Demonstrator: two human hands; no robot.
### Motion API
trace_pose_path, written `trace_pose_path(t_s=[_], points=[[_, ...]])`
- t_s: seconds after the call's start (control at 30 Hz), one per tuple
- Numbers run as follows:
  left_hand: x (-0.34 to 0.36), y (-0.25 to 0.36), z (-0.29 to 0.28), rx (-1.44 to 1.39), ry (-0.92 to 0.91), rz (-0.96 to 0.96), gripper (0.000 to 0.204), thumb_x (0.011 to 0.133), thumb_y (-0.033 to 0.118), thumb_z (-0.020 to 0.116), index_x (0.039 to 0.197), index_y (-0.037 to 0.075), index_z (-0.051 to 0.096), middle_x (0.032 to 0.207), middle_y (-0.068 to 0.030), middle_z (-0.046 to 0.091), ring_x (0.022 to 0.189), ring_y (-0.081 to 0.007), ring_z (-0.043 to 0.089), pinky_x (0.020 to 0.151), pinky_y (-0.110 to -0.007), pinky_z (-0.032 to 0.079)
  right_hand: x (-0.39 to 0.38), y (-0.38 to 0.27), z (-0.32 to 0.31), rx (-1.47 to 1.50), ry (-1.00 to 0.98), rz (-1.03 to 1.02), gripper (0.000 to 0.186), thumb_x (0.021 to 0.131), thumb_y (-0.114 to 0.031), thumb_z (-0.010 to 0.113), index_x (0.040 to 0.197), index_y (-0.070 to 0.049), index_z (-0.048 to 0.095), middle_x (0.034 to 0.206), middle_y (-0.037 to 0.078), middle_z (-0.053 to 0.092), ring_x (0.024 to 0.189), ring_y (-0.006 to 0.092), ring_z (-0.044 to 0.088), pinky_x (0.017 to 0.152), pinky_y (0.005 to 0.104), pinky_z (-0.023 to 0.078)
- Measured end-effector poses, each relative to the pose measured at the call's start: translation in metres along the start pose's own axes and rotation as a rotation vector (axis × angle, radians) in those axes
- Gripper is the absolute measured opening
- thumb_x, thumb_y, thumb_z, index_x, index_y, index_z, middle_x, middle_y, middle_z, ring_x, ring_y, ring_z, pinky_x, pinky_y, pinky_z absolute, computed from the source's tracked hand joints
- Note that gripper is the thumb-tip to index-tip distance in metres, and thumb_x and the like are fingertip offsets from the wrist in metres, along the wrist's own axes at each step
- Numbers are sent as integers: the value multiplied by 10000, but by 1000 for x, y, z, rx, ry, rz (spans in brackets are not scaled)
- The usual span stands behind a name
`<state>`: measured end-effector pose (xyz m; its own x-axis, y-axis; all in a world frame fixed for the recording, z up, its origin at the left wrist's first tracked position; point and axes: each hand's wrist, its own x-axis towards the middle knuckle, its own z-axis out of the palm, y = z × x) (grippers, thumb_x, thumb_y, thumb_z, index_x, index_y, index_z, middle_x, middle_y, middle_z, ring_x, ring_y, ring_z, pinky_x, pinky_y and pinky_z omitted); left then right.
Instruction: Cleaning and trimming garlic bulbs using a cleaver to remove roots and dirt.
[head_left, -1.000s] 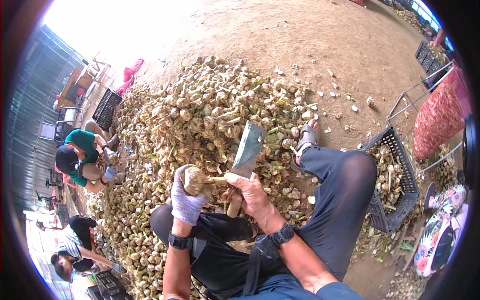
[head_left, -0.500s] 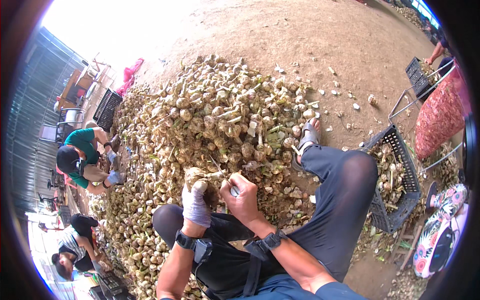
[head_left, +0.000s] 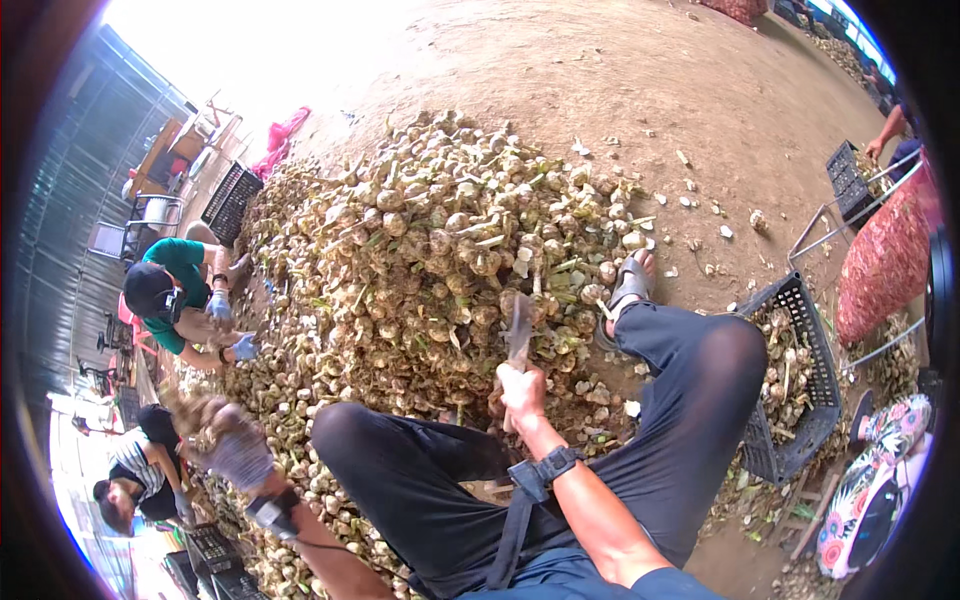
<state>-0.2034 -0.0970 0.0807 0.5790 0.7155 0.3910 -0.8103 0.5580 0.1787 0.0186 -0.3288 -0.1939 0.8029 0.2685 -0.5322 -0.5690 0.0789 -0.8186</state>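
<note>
A large heap of garlic bulbs point(head_left: 430, 240) with dry stems spreads before my knees. My right hand point(head_left: 522, 393), bare, is closed around a knife point(head_left: 520, 330); its blade points up and away over the near side of the heap. My left hand point(head_left: 235, 445), in a greyish knitted glove, is stretched out to the left over the lower left part of the pile. Motion smears its fingers, so I cannot make out whether a bulb is in them.
A black crate point(head_left: 790, 375) of trimmed garlic stands right of my knee, with a filled red mesh sack point(head_left: 880, 260) behind it. Two co-workers point(head_left: 165, 290) crouch at the left, near a black crate point(head_left: 232, 203). Flowered trousers point(head_left: 880, 470) of another person show at right.
My left hand has swung left, away from my right hand, and the garlic bulb it held is no longer distinct. The knife has turned upright as my right hand moved slightly right.
</note>
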Motion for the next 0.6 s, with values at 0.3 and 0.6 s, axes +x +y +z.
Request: trace_pose_path(t_s=[0.3,0.6], points=[[-29,29,-126,1448,766,-59,371,912,208,696,1235,62,588,949,-58,690,808,-139,657,680,-264,553,-1,-9,-2,6,-36,-25,195,861,-147,658,697,-68,588,561,-18,526,434,94,489,395,286,369],[39,-43,-305,2379,443,-618,592,867,295,724,1352,5,544,1183,-213,680,1059,-303,671,950,-377,509,11,7,-2,-31,-3,68,221,875,-184,695,735,-48,592,618,-17,540,453,78,479,405,269,388]])
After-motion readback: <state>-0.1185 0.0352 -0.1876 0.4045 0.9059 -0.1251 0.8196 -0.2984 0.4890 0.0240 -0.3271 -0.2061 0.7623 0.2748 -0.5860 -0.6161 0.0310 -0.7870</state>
